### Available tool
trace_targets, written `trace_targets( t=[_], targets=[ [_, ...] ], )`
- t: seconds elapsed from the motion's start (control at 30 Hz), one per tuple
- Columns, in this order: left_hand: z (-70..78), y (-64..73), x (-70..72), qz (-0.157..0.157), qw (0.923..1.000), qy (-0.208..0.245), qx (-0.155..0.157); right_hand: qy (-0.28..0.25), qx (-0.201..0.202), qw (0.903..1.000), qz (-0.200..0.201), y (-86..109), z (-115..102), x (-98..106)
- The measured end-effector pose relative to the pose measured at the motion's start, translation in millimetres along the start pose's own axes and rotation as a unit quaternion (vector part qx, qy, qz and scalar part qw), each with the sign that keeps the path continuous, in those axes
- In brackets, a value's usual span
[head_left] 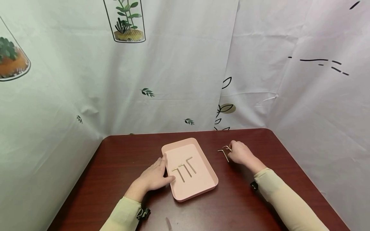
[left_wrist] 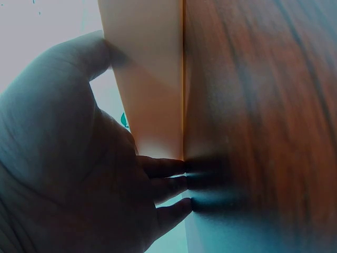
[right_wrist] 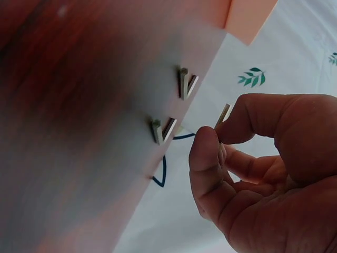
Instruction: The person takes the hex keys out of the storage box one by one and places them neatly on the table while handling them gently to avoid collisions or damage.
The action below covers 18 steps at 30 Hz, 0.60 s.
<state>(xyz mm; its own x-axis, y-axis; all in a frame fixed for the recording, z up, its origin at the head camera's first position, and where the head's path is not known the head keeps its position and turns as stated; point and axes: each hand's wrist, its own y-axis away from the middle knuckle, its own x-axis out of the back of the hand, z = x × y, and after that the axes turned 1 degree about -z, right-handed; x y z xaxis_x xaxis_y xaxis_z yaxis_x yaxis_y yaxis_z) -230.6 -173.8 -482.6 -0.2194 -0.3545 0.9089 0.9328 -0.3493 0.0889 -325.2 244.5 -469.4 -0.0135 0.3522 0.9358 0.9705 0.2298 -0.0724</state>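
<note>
Three L-shaped hex keys (head_left: 183, 168) lie side by side in a pink tray (head_left: 203, 183). My left hand (head_left: 154, 175) rests along the tray's left side, its thumb over the rim and its other fingers fairly straight. In the left wrist view, several fingertips (left_wrist: 174, 211) touch the table beside the tray wall (left_wrist: 150, 105). At the right, my right hand (head_left: 242, 153) pinches another hex key (right_wrist: 223, 115) between thumb and index finger, mostly hidden by the fingers. Two more keys, one nearer (right_wrist: 160, 132) and one farther (right_wrist: 185, 84), lie on the table close by.
The dark red wooden table (head_left: 121, 160) has rounded far corners. White curtain (head_left: 179, 73) with printed plants hangs behind it and along both sides. A dark mark (head_left: 169, 223) shows near the table's front.
</note>
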Motion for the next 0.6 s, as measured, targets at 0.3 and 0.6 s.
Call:
trace_targets(
  t=[0.3, 0.6],
  targets=[
    [-0.3, 0.4, -0.2, 0.0, 1.0, 0.0, -0.001, 0.001, -0.019, 0.9998, -0.008, 8.5, -0.4, 11.9],
    [-0.7, -0.7, -0.3, -0.002, 1.0, -0.002, 0.0, 0.003, -0.036, 0.9992, -0.016, 10.2, 9.2, 14.9]
  ],
)
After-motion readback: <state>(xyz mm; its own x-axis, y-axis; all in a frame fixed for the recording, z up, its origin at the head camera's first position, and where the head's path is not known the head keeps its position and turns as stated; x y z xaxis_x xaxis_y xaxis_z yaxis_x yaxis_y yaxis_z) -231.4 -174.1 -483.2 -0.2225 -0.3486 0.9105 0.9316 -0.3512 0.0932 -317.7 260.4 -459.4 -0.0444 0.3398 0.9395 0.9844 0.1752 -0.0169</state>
